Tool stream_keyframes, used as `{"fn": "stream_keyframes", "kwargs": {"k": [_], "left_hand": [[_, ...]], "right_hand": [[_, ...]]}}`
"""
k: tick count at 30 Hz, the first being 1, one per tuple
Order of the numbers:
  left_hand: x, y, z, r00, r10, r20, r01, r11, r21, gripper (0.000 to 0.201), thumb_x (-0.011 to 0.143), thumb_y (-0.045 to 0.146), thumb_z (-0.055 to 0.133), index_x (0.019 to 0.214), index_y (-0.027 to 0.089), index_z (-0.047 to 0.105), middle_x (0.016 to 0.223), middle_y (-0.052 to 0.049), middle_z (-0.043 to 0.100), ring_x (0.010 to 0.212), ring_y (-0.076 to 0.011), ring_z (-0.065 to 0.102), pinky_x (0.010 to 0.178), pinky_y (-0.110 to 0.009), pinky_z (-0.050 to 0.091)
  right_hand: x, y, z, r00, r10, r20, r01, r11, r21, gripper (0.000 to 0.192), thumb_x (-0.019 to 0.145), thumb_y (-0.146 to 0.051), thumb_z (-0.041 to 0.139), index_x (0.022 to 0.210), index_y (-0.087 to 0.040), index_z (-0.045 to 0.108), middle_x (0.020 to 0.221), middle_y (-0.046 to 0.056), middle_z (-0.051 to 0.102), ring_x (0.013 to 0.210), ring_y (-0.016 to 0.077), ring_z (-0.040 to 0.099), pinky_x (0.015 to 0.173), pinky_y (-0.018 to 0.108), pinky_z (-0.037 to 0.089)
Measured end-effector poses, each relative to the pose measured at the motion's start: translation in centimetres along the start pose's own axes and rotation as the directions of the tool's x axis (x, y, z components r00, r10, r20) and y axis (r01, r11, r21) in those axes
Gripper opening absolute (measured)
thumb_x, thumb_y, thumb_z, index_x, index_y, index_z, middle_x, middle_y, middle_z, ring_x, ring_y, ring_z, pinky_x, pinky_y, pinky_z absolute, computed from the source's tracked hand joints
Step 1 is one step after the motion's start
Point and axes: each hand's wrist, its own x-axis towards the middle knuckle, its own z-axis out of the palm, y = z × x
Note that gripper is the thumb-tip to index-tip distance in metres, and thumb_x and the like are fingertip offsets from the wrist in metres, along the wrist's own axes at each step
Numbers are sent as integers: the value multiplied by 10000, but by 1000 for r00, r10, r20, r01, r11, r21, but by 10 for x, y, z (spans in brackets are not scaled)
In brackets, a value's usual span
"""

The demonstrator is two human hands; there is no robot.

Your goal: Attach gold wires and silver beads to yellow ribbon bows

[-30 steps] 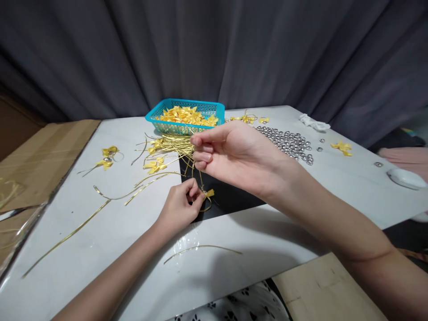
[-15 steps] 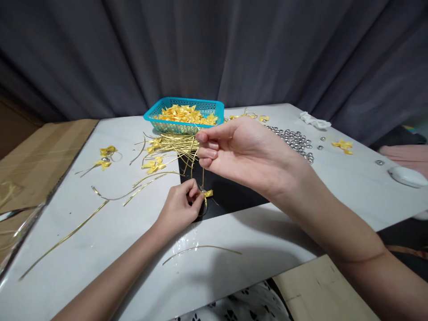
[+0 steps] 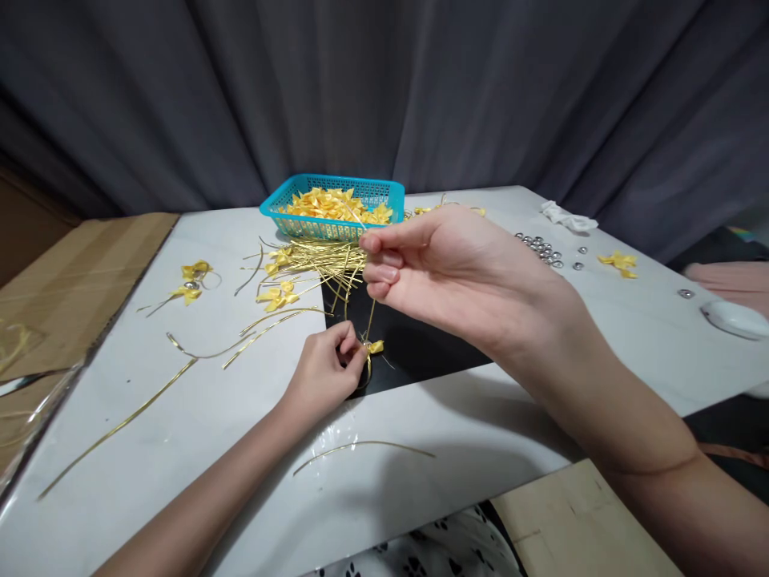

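Pinching a small yellow bow (image 3: 375, 346) between thumb and fingers of the left hand (image 3: 324, 370), low over the black mat (image 3: 420, 353) near the table's front edge. Pulling upward with the right hand (image 3: 444, 268), fingertips (image 3: 371, 242) closed tight on the end of a thin gold cord (image 3: 368, 319) running down to the bow. Holding both hands shut on their pieces, neither one spread.

Keeping the cord taut and close to vertical probably matters most here: drawing slowly, so the knot or loop at the bow closes evenly and not to one side. Bracing the left hand against the table (image 3: 198, 240) to stop the bow from twisting or slipping out. Easing off once the cord bites, since such thin cord may kink or snap under a hard tug.

Lying just behind the hands, a loose pile of gold cords (image 3: 312, 258), with a blue basket (image 3: 276, 210) of yellow bows toward the far edge. Resting toward the right edge, a scatter of silver beads (image 3: 544, 250); toward the left edge, two finished bows (image 3: 191, 280).
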Motion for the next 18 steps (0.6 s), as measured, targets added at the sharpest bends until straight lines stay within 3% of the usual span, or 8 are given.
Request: {"fn": "stream_keyframes", "kwargs": {"k": [4, 10, 18], "left_hand": [[-5, 13, -2, 997, -64, 32, 68, 988, -142, 281, 742, 210, 555, 639, 221, 294, 601, 43, 498, 521, -83, 401, 477, -210, 326], [-21, 47, -7, 994, 72, -79, -86, 977, -196, 194, 788, 226, 571, 680, 209, 411, 670, 12, 539, 616, -103, 520, 524, -192, 436], [-26, 45, -8, 975, 167, -150, -191, 967, -166, 27, 792, 191, 583, 808, 212, 581, 747, 2, 578, 624, -92, 567, 536, -158, 477]], "right_hand": [[17, -13, -13, 995, -85, -52, 87, 996, 35, 232, 799, 23, 428, 671, -166, 390, 658, -23, 363, 497, 30, 304, 441, 174, 305], [22, -40, -33, 983, -178, -54, 172, 980, -98, 261, 870, -82, 437, 623, -167, 439, 578, -41, 304, 463, 45, 307, 441, 198, 302], [17, -46, -33, 974, -216, -73, 207, 971, -120, 287, 890, -82, 426, 617, -150, 482, 568, -40, 350, 471, 40, 339, 461, 188, 331]]}}
